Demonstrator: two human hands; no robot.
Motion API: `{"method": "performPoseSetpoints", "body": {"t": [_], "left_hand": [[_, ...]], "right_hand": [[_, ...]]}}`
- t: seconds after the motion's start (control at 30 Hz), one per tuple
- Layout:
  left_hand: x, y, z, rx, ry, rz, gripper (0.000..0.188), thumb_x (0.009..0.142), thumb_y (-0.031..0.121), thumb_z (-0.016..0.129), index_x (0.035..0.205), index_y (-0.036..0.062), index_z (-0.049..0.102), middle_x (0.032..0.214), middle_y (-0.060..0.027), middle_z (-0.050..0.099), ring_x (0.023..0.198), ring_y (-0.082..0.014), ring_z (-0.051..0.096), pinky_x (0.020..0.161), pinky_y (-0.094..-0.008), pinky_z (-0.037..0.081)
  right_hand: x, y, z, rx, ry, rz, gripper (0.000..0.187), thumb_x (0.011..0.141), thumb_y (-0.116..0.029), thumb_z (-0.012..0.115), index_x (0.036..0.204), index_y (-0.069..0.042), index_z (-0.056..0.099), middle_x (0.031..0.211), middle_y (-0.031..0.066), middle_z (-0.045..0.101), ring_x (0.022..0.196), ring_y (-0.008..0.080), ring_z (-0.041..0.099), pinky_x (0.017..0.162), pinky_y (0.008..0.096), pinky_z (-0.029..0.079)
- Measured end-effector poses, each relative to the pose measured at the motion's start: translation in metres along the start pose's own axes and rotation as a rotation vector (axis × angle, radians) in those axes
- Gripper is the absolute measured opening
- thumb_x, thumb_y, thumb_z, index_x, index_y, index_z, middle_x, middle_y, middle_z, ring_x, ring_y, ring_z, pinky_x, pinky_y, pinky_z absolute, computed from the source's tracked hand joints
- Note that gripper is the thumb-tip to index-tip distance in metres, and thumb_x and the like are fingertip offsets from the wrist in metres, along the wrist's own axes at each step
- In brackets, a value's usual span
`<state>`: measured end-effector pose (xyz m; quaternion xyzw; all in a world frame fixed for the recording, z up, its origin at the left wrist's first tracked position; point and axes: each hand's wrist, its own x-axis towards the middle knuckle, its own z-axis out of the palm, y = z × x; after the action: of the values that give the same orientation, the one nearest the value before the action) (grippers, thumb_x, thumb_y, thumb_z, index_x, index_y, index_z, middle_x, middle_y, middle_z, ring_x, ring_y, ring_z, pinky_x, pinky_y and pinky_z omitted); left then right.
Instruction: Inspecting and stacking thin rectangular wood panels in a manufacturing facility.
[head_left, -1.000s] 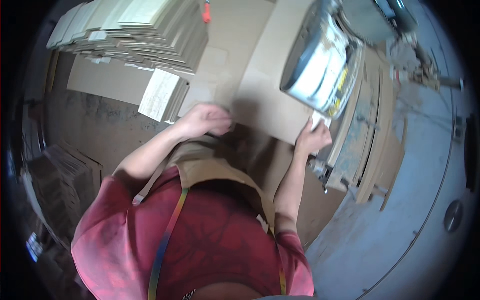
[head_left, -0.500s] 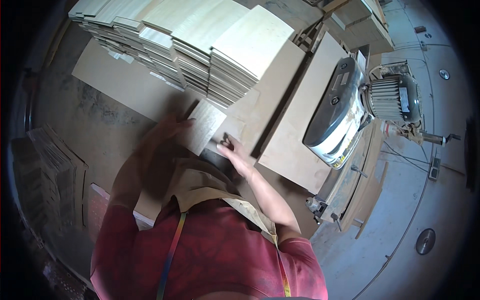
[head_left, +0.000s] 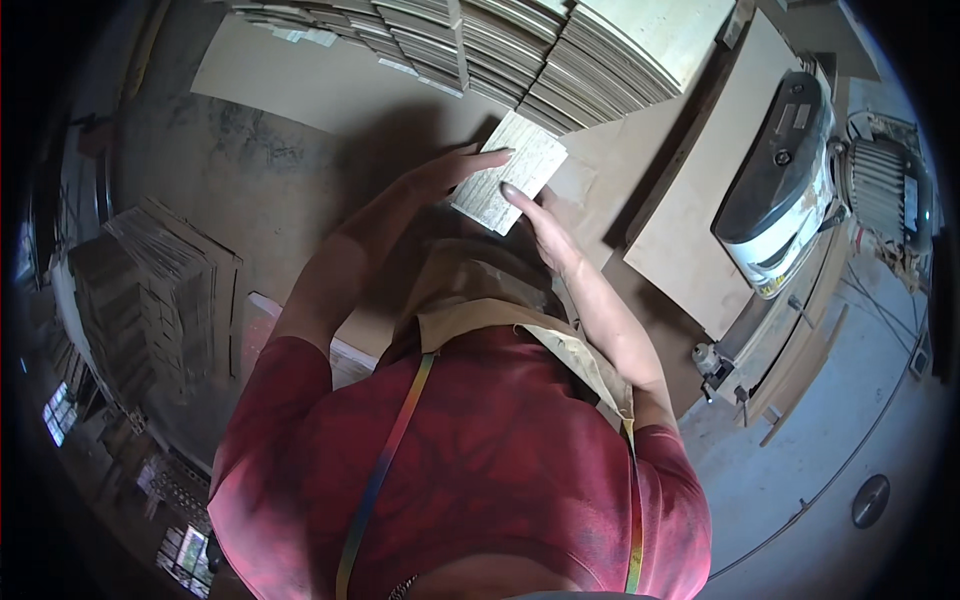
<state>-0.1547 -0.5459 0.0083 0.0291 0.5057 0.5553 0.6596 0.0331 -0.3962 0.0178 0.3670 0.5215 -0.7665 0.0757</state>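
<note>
Holding a small pale wooden panel (head_left: 510, 186) between both hands, the person stands over a brown counter (head_left: 330, 100). Left hand (head_left: 445, 172): fingers extended along the panel's upper-left edge, thumb side hidden under the board — the hand grips the panel at that edge. Right hand (head_left: 543, 228): flat, fingers straight, pressed against the panel's lower-right edge; fingertips lie on its grained face. Panel is rectangular, light with fine streaked grain, tilted so one corner points toward the stacks above it. It is lifted clear of the counter, just below and near the front of the stacked boards.

Stack of thin pale boards (head_left: 560, 50) occupies the counter's far side — several piles side by side, edges showing many layers. One pile at the right is fanned and leans.

To the right: a large flat brown sheet (head_left: 700, 230) lies at an angle on the counter, and beyond it a machine with a white-and-dark housing (head_left: 775, 190). A ribbed grey motor (head_left: 880, 190) sits just beside that housing.

Left side, lower: another stack of darker boards (head_left: 150, 290) stands well apart from the hands. Grey floor (head_left: 800, 470) shows at lower right.

Person wears a red shirt and a tan apron with a multicoloured strap.
</note>
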Motion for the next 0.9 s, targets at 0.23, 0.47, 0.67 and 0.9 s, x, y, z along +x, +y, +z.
{"method": "performPoseSetpoints", "body": {"t": [0.23, 0.47, 0.67, 0.9], "left_hand": [[-0.014, 0.000, 0.003, 0.046, 0.075, 0.023, 0.063, 0.109, 0.044, 0.068, 0.153, -0.0015, 0.063, 0.131, -0.0150, 0.075, 0.119, -0.0219, 0.071, 0.103, -0.0381, 0.054], [-0.012, -0.011, -0.029, 0.108, -0.021, 0.233, 0.060, 0.110, 0.045, 0.069, 0.149, -0.0006, 0.066, 0.132, -0.0099, 0.075, 0.115, -0.0170, 0.069, 0.102, -0.0356, 0.053], [-0.082, 0.037, 0.009, -0.012, 0.069, 0.157, 0.044, 0.116, 0.026, 0.062, 0.150, -0.0021, 0.062, 0.133, -0.0111, 0.073, 0.114, -0.0167, 0.070, 0.099, -0.0305, 0.053], [-0.020, -0.022, 0.049, 0.239, 0.178, 0.413, 0.079, 0.103, 0.024, 0.077, 0.167, -0.0039, 0.039, 0.143, -0.0261, 0.067, 0.126, -0.0346, 0.069, 0.106, -0.0423, 0.057]], "right_hand": [[-0.013, -0.045, 0.035, -0.146, -0.021, -0.082, 0.074, 0.100, -0.037, 0.080, 0.155, 0.006, 0.055, 0.141, 0.0249, 0.071, 0.132, 0.0360, 0.068, 0.113, 0.0463, 0.053], [0.017, -0.030, 0.065, -0.230, 0.043, -0.164, 0.069, 0.099, -0.033, 0.081, 0.153, 0.003, 0.059, 0.136, 0.0225, 0.073, 0.126, 0.0315, 0.070, 0.112, 0.0426, 0.055], [0.025, -0.008, 0.061, -0.099, -0.068, -0.333, 0.063, 0.098, -0.031, 0.083, 0.147, 0.003, 0.062, 0.131, 0.0220, 0.073, 0.119, 0.0269, 0.069, 0.106, 0.0399, 0.055], [-0.044, -0.020, -0.003, 0.040, 0.097, -0.382, 0.071, 0.097, -0.021, 0.084, 0.153, 0.010, 0.054, 0.133, 0.0227, 0.072, 0.116, 0.0295, 0.072, 0.104, 0.0384, 0.057]]}}
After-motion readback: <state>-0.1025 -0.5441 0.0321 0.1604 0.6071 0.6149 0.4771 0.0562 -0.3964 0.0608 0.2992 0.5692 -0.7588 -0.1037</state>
